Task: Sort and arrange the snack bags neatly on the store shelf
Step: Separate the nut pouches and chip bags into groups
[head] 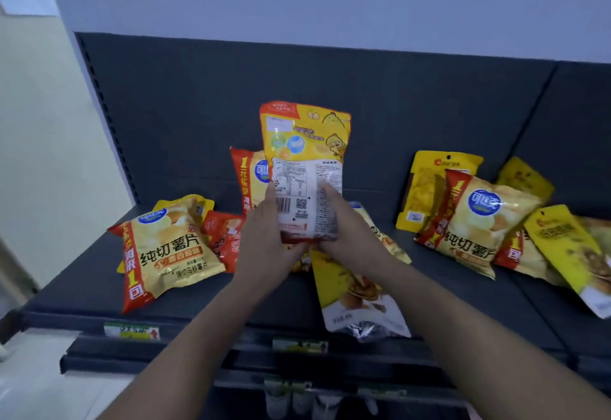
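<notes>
Over shelf, snack bag upright, back outward

- left hand is curled round the lower left edge of the snack bag
- right hand grips the lower right
- both forearms stretched forward, angling in together

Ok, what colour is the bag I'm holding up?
The held bag is yellow, orange-edged, with a white label panel; head view.

The upright bag is yellow with an orange edge, cartoon chicks and a white panel with black barcode. Left chip bag is pale yellow, red side stripe, blue oval logo. Shelf is dark slate grey, fwiw.
</notes>
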The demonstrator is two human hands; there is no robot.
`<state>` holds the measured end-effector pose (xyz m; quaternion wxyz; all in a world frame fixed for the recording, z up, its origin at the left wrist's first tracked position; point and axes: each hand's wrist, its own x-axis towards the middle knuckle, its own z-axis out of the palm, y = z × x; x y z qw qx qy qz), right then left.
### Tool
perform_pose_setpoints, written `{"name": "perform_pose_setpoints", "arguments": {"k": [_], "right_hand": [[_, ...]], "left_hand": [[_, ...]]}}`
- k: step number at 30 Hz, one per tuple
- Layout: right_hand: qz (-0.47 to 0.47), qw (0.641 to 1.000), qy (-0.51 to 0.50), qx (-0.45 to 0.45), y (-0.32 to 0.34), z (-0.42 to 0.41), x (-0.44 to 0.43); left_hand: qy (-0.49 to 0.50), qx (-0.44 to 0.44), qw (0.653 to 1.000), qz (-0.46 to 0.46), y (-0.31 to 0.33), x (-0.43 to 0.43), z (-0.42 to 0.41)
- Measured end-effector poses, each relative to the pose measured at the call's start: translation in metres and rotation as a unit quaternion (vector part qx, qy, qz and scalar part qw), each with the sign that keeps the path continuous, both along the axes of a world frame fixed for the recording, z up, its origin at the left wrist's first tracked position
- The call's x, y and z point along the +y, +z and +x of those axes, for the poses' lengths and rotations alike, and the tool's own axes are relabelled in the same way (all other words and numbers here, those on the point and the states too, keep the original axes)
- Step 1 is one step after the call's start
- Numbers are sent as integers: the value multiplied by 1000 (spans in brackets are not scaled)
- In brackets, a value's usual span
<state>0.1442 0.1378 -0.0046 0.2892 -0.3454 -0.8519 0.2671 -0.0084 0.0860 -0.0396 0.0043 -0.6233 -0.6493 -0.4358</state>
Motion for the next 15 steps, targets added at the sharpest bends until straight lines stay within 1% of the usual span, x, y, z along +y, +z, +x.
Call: {"name": "perform_pose_setpoints", "arguments": {"k": [3,6,12,15], "right_hand": [[5,1000,-27,4,14,44,12],[12,997,-73,1,21,101,18],[-10,987,-160,32,18,239,13],[-12,977,-210,28,21,314,8]], "left_hand": [[-40,-20,999,13,11,22,35],[-99,-61,993,17,16,43,87],[-210,-99,972,26,16,70,224],[-272,-138,952,30,20,74,299]]}}
